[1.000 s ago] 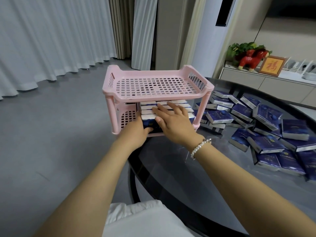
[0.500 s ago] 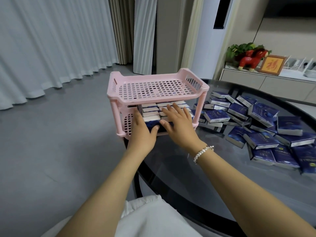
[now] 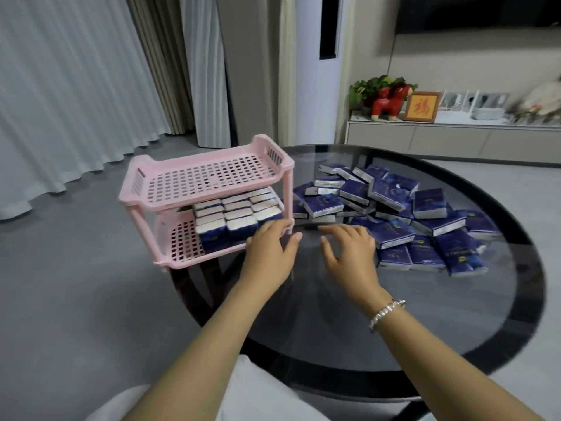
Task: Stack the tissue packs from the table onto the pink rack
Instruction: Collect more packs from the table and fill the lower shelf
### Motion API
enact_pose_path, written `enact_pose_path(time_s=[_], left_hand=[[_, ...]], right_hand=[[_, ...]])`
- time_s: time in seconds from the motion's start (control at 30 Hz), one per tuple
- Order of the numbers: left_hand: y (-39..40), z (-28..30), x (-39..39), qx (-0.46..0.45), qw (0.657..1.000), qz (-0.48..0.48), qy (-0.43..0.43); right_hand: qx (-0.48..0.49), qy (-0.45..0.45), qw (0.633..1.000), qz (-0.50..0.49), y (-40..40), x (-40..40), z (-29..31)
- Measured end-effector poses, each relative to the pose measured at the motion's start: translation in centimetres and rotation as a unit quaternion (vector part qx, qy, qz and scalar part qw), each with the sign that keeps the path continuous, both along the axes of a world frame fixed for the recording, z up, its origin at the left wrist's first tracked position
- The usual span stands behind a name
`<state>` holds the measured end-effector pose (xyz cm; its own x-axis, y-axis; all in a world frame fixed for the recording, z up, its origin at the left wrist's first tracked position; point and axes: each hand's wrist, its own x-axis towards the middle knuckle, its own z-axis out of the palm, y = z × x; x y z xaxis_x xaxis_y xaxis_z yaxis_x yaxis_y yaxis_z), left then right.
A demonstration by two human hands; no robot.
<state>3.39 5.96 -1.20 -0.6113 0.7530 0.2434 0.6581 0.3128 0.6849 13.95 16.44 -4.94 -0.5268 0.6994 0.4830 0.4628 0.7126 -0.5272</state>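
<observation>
A pink two-tier rack (image 3: 182, 180) stands at the left edge of the round glass table (image 3: 455, 314). Its lower shelf holds several blue tissue packs (image 3: 233, 217) standing on edge in rows; its top shelf holds nothing. A loose pile of blue tissue packs (image 3: 394, 208) lies on the table to the right of the rack. My left hand (image 3: 270, 253) hovers open at the rack's front right corner, fingertips near the shelved packs. My right hand (image 3: 349, 247) is open over the glass, fingers spread, just short of the pile. Neither hand holds anything.
The table's dark rim curves around the front and right. Behind the table stands a low cabinet (image 3: 455, 138) with a red figurine (image 3: 388, 101), a plant and a framed picture (image 3: 422, 106). Curtains hang at the left over grey floor.
Both hands have come off the packs on the lower shelf and drawn back to the right. My right hand now sits over the glass beside the pile. The view has shifted right.
</observation>
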Motion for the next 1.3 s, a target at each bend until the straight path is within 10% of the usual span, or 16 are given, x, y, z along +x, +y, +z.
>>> enact_pose_path(time_s=[0.47,0.93,1.3], left_hand=[[11.7,-2.0,3.5,-0.052,0.958,-0.041,-0.278],[10.8,-2.5,3.5,0.016,0.93,-0.087,-0.357],[3.1,1.3,2.9,0.057,0.88,-0.154,-0.446]], right_hand=[[-0.069,-0.051,0.972,-0.221,7.0,5.4,-1.8],[-0.157,0.082,0.981,-0.08,6.6,6.1,-1.8],[-0.357,0.281,0.885,0.1,1.7,6.2,1.4]])
